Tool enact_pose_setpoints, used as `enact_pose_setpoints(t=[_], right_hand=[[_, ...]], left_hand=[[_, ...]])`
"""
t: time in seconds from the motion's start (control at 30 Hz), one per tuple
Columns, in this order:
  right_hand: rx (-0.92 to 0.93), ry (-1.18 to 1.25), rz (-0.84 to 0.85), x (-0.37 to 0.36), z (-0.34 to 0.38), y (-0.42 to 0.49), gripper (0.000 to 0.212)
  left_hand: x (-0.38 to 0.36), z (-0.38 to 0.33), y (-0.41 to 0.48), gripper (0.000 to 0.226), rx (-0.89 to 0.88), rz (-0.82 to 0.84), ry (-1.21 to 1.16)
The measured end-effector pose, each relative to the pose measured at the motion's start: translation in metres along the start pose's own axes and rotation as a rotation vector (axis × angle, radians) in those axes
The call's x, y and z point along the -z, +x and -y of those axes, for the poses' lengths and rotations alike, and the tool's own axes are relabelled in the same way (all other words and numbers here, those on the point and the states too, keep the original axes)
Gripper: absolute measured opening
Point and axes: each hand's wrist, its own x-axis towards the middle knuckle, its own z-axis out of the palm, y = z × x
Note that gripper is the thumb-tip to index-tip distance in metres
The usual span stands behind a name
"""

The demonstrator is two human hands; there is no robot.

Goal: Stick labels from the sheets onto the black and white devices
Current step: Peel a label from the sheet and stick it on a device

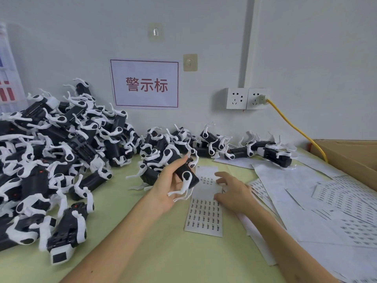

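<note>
1. Device (186, 174), held over the middle of the tabletop (155, 252): left grip (169, 188) curls round it; right grip (232, 193) lies spread on the sheet (204, 213) alongside.
2. Risk: its thin white legs could snag the sheet, or a peeled label could fold and stick crooked.
3. The tabletop is pale green; pile (51, 160) left, loose sheets (306, 201) right, white wall (306, 48) with sockets (246, 98) far.

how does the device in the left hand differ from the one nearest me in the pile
The held device is lifted, gripped by the left hand, white legs dangling; the near device lies on the table untouched, its white windowed end facing the camera. Both have black bodies and white limbs.
</note>
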Motion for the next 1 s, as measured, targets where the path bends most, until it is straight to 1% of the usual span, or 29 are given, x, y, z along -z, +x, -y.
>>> enact_pose_setpoints(t=[0.07,0.17,0.2,0.27,0.33,0.4,0.47,0.57,0.67,0.73,0.8,0.83,0.93,1.0], right_hand=[[0.046,0.059,-0.023,-0.002,0.000,-0.002,0.067],[0.073,0.149,-0.038,-0.004,0.001,-0.003,0.067],[0.080,0.133,-0.037,-0.005,0.002,-0.003,0.066],[0.079,0.017,-0.025,-0.007,0.002,-0.001,0.063],[0.066,-0.094,0.012,-0.010,0.002,-0.001,0.065],[0.067,-0.104,0.021,-0.012,0.001,0.000,0.066],[0.093,-0.033,-0.039,-0.011,0.001,-0.001,0.064],[0.178,0.122,-0.108,-0.009,0.002,-0.002,0.057],[0.258,0.212,-0.155,-0.008,0.004,-0.002,0.041],[0.287,0.227,-0.195,-0.007,0.006,-0.004,0.032],[0.292,0.264,-0.232,-0.006,0.007,-0.005,0.029],[0.293,0.289,-0.256,-0.006,0.008,-0.005,0.028],[0.309,0.360,-0.329,-0.003,0.009,-0.006,0.025],[0.306,0.391,-0.341,-0.001,0.010,-0.007,0.025]], left_hand=[[-0.001,0.002,0.000,0.020,0.030,-0.010,0.023],[-0.001,0.003,-0.001,0.029,0.053,-0.024,0.025],[0.000,0.002,-0.001,0.032,0.058,-0.014,0.024],[0.000,0.000,-0.002,0.035,0.070,0.005,0.030],[0.000,0.001,-0.001,0.034,0.083,0.014,0.030],[-0.001,0.003,-0.002,0.030,0.095,0.013,-0.001],[-0.004,0.006,-0.002,0.025,0.089,0.018,-0.033],[-0.005,0.010,-0.001,0.023,0.077,0.030,-0.053],[-0.004,0.011,0.000,0.021,0.074,0.079,-0.115],[-0.003,0.010,0.000,0.030,0.081,0.120,-0.142],[-0.002,0.009,0.001,0.044,0.068,0.155,-0.118],[-0.003,0.009,0.001,0.048,0.058,0.172,-0.099],[-0.007,0.011,-0.001,0.051,0.032,0.194,-0.034],[-0.009,0.012,-0.003,0.053,0.004,0.181,0.025]])
